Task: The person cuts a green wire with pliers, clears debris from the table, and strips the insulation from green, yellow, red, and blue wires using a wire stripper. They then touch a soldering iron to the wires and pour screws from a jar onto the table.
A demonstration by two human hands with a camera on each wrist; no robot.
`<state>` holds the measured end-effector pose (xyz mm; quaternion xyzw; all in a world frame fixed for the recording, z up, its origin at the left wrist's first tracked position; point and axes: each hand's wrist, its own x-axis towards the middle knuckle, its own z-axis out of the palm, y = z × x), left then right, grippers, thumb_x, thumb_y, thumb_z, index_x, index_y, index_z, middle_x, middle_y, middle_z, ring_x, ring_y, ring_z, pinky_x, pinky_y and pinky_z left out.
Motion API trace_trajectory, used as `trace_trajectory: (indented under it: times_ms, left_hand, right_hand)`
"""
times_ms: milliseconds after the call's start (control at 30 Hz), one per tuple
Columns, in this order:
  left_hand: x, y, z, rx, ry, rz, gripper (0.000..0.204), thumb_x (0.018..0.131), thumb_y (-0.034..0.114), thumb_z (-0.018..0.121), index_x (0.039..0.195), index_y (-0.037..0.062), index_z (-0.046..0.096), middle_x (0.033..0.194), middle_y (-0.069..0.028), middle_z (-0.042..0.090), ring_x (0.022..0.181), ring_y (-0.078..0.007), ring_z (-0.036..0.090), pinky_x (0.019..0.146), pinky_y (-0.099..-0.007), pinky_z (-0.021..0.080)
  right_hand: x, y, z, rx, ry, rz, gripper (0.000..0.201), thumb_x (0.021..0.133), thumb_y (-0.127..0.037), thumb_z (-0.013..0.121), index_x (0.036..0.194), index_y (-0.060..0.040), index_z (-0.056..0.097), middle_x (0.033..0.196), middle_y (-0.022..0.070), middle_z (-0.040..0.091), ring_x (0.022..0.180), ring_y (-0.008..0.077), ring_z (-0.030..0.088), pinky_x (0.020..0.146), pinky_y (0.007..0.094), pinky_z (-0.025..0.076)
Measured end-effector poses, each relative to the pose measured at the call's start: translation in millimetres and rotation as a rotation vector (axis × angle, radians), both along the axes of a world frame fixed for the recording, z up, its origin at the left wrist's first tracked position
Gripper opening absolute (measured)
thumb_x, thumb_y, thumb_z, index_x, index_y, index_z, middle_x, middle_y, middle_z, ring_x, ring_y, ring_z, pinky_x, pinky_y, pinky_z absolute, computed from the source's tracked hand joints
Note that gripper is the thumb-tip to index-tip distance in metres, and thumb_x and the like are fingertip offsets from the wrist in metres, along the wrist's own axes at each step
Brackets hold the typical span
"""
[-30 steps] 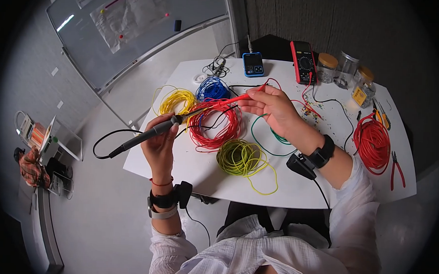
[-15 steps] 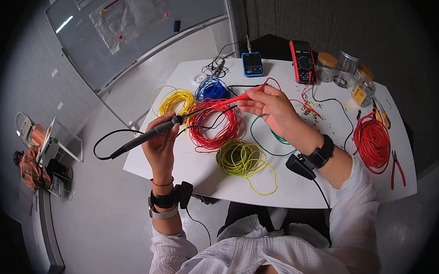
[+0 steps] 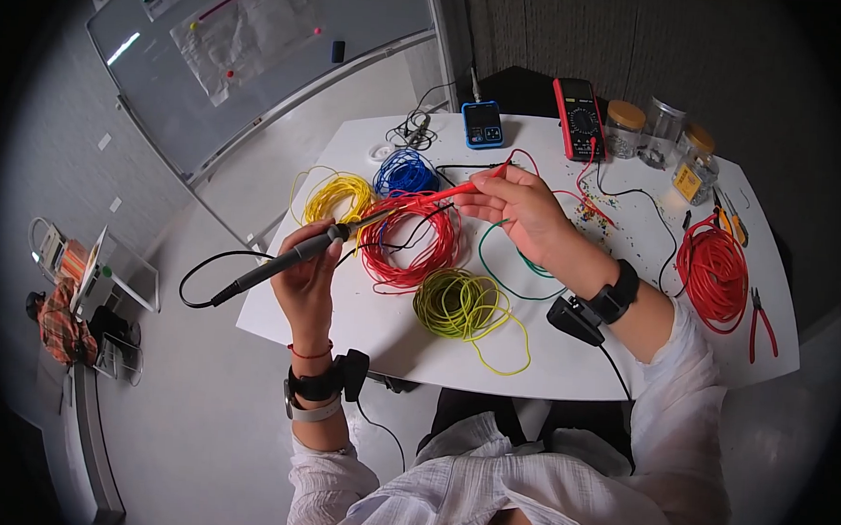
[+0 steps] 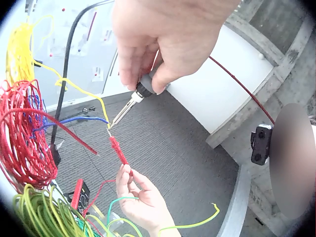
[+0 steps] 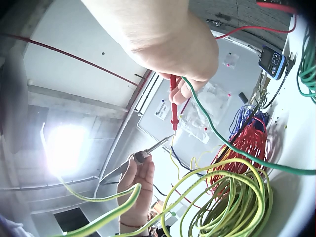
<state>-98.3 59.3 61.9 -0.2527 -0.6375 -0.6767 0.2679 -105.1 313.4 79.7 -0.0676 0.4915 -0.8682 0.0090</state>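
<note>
My left hand (image 3: 305, 278) grips a soldering iron (image 3: 275, 267) by its black handle, the metal shaft slanting up to the right. The right hand (image 3: 521, 211) pinches a red test probe (image 3: 457, 189) that points down to the left. In the left wrist view, the iron's tip and the probe's tip come together near the ends of a yellow wire (image 4: 89, 91) and a blue wire (image 4: 81, 119). Behind and below the tools lie a yellow wire coil (image 3: 318, 202), a blue coil (image 3: 407, 173) and a red coil (image 3: 376, 256).
A yellow-green coil (image 3: 442, 306) lies at the table's front. The red multimeter (image 3: 582, 119), several jars (image 3: 625, 135) and a blue handheld device (image 3: 484, 124) stand along the back. To the right are another red coil (image 3: 706, 275) and pliers (image 3: 763, 329). Small bits are scattered mid-table.
Almost nothing differs. Both hands keep their holds on the soldering iron and the red probe; the whole view shifts very slightly.
</note>
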Motion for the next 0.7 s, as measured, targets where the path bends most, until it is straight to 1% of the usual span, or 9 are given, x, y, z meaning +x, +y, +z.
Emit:
trace_trajectory:
  times_ms: [133, 200, 267, 333, 433, 700]
  left_hand:
    - [0.8, 0.7, 0.3, 0.003, -0.009, 0.005, 0.023, 0.078, -0.002, 0.059, 0.101, -0.0029, 0.053, 0.098, -0.0104, 0.058, 0.090, -0.0149, 0.057, 0.082, -0.0266, 0.047]
    - [-0.5, -0.4, -1.5, -0.009, -0.007, -0.012, 0.026, 0.077, -0.007, 0.059, 0.102, -0.0048, 0.051, 0.101, -0.0133, 0.057, 0.092, -0.0163, 0.057, 0.082, -0.0253, 0.046]
    - [-0.4, -0.2, -1.4, -0.005, -0.007, -0.014, 0.026, 0.077, -0.007, 0.059, 0.102, -0.0048, 0.051, 0.101, -0.0133, 0.057, 0.092, -0.0162, 0.057, 0.082, -0.0253, 0.047]
    - [0.2, -0.3, -1.2, -0.002, -0.007, -0.015, 0.026, 0.077, -0.007, 0.059, 0.102, -0.0048, 0.051, 0.101, -0.0133, 0.057, 0.092, -0.0161, 0.057, 0.081, -0.0252, 0.047]
    - [0.7, -0.1, -0.9, 0.006, -0.012, -0.020, 0.027, 0.077, -0.007, 0.059, 0.102, -0.0048, 0.051, 0.101, -0.0133, 0.057, 0.092, -0.0161, 0.057, 0.082, -0.0253, 0.047]
    - [1.2, 1.5, -2.1, -0.006, 0.008, -0.018, 0.027, 0.076, -0.008, 0.059, 0.102, -0.0043, 0.052, 0.101, -0.0131, 0.057, 0.092, -0.0166, 0.057, 0.082, -0.0263, 0.046]
  right_hand:
    - [2.2, -1.2, 1.5, 0.010, -0.002, -0.010, 0.018, 0.083, -0.010, 0.054, 0.095, 0.0037, 0.051, 0.091, 0.0146, 0.059, 0.084, 0.0214, 0.061, 0.075, 0.0298, 0.051]
    - [2.6, -1.7, 1.5, 0.006, -0.004, -0.011, 0.018, 0.083, -0.010, 0.054, 0.095, 0.0038, 0.051, 0.091, 0.0147, 0.059, 0.084, 0.0216, 0.061, 0.075, 0.0300, 0.051]
    - [2.2, -1.6, 1.2, 0.003, -0.008, -0.011, 0.018, 0.083, -0.010, 0.054, 0.095, 0.0039, 0.051, 0.091, 0.0147, 0.059, 0.085, 0.0218, 0.061, 0.075, 0.0303, 0.050]
    - [1.8, -1.1, 0.8, 0.014, -0.014, -0.003, 0.015, 0.084, -0.007, 0.050, 0.096, 0.0032, 0.051, 0.095, 0.0163, 0.059, 0.087, 0.0220, 0.060, 0.080, 0.0317, 0.049]
    - [1.7, -2.0, 0.8, -0.005, -0.011, -0.012, 0.017, 0.082, -0.008, 0.053, 0.095, 0.0042, 0.051, 0.091, 0.0151, 0.059, 0.085, 0.0229, 0.060, 0.076, 0.0310, 0.050]
    - [2.1, -2.5, 1.6, -0.019, -0.017, -0.016, 0.017, 0.082, -0.008, 0.053, 0.093, 0.0044, 0.051, 0.090, 0.0158, 0.059, 0.085, 0.0238, 0.060, 0.076, 0.0320, 0.051]
